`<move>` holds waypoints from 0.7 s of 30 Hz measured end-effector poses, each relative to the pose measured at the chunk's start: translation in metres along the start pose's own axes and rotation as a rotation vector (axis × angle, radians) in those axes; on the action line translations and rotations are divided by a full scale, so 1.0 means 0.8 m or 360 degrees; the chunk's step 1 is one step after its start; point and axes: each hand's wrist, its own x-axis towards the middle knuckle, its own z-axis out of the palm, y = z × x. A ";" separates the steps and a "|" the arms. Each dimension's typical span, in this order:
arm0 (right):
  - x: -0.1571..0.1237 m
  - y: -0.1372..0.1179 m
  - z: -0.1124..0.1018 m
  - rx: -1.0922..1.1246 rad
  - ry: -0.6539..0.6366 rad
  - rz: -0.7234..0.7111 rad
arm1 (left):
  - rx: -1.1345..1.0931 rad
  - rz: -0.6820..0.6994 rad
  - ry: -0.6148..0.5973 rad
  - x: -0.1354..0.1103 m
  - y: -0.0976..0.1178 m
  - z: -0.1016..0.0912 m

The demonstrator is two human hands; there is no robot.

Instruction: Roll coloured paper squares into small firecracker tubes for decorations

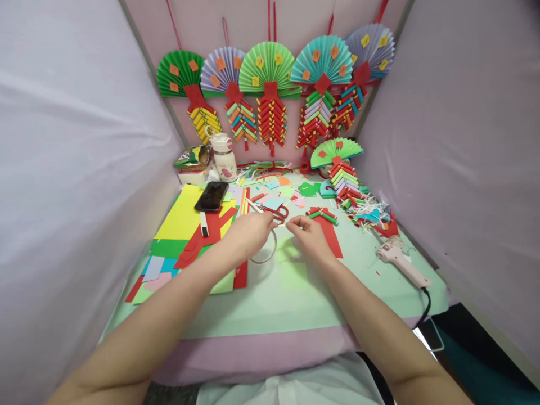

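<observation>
My left hand [253, 232] is closed, with a thin whitish ring [275, 247], which looks like a roll of tape, hanging from its fingers. My right hand [310, 236] faces it a short gap away, thumb and fingertips pinched together; what they hold is too small to make out. Just beyond the left fingertips lie red-handled scissors [282, 212]. Right of my right hand is a red paper strip [331, 236] with red and green paper rolls [323, 215] across its far end. Pale green paper pieces [289, 250] lie beneath my hands.
Coloured paper sheets [177, 216], a phone [211, 196] and a white jar [224, 160] stand or lie left. At right are a glue gun [403, 261], paper scraps [371, 211] and a green fan ornament [337, 152]. Several fan ornaments [270, 64] hang behind.
</observation>
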 end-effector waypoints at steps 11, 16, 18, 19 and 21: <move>0.001 0.032 -0.002 -0.0876 -0.0063 0.0066 | -0.0596 -0.0271 -0.1028 0.036 -0.025 0.054; 0.006 0.037 0.002 -0.1087 -0.0095 0.0078 | -0.0645 -0.0239 -0.1084 0.046 -0.026 0.058; 0.007 0.039 0.003 -0.1102 -0.0111 0.0087 | -0.0711 -0.0238 -0.1123 0.048 -0.028 0.057; 0.007 0.040 0.003 -0.1108 -0.0122 0.0090 | -0.0746 -0.0242 -0.1146 0.049 -0.029 0.057; 0.008 0.041 0.004 -0.1119 -0.0142 0.0097 | -0.0809 -0.0245 -0.1183 0.051 -0.034 0.061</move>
